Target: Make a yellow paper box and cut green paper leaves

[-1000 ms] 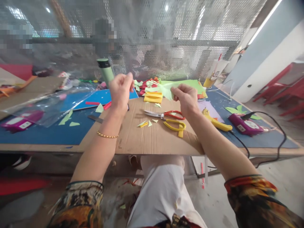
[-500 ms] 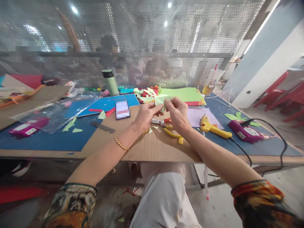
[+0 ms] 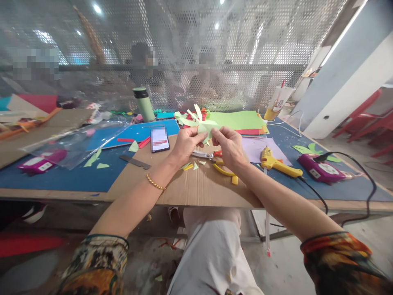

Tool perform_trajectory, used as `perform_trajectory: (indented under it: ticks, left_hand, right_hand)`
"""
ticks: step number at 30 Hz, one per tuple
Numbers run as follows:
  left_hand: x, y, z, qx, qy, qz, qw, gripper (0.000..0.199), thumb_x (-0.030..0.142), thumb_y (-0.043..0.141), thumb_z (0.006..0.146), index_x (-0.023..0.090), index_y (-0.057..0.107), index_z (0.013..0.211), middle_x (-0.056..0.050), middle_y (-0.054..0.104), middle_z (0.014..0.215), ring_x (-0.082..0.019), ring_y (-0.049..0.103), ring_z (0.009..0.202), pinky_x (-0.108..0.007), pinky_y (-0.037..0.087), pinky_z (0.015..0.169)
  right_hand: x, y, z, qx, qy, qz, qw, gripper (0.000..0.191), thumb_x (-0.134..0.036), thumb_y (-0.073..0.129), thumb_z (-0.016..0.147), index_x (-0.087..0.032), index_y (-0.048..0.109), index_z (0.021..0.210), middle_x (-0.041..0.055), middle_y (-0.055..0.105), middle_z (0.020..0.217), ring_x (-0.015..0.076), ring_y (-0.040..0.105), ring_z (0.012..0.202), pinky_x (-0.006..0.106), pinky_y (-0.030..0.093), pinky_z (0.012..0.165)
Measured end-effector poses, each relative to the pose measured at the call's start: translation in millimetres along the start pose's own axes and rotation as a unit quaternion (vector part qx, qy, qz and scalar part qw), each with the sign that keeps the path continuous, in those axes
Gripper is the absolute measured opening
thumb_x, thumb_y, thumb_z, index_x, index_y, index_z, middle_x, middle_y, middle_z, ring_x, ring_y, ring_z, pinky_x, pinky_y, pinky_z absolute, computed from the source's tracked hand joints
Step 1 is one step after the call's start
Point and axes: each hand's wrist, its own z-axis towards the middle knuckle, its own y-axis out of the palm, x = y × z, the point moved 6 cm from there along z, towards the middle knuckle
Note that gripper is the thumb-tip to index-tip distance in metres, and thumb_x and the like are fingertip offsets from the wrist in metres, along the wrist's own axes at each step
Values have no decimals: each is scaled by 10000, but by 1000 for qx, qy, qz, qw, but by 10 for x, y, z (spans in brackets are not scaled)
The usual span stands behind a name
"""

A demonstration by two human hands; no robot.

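Observation:
Between my hands is a pale green paper piece with narrow strips fanning upward. My left hand pinches its left side, and my right hand grips its right edge. Both hands are closed on the paper, above a sheet of brown cardboard. Below them lie a pair of yellow-handled pliers, a metal tool with a curved handle and small paper scraps. Part of these tools is hidden behind my right hand.
A phone and a flat dark blade lie left. A yellow glue gun and a purple power socket with a black cable are right. Behind stand a green flask, green paper sheets and a drink cup.
The green paper piece has turned slightly in my fingers, and its strips now stand more upright. Both hands still hold it in nearly the same place. The view has shifted a little.

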Motion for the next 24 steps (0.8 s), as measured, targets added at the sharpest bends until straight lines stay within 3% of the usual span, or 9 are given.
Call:
perform_trajectory:
  ticks: [6, 24]
  left_hand:
    - [53, -59, -8, -3, 31, 49, 998, 259, 275, 758, 835, 193, 669, 606, -18, 650, 617, -124, 559, 606, -272, 450, 587]
    - [65, -99, -1, -8, 52, 77, 996, 331, 393, 802, 812, 211, 621, 604, -13, 619, 628, -132, 531, 623, -292, 436, 591]
  right_hand:
    - [-13, -12, 41, 6, -15, -1, 1000, 494, -563, 884, 849, -226, 593, 633, -52, 542, 591, 102, 475, 590, 274, 430, 621]
    - [-8, 2, 50, 5, -7, 18, 1000, 510, -617, 899, 796, -217, 638, 616, -41, 588, 569, 78, 484, 531, 258, 427, 552]
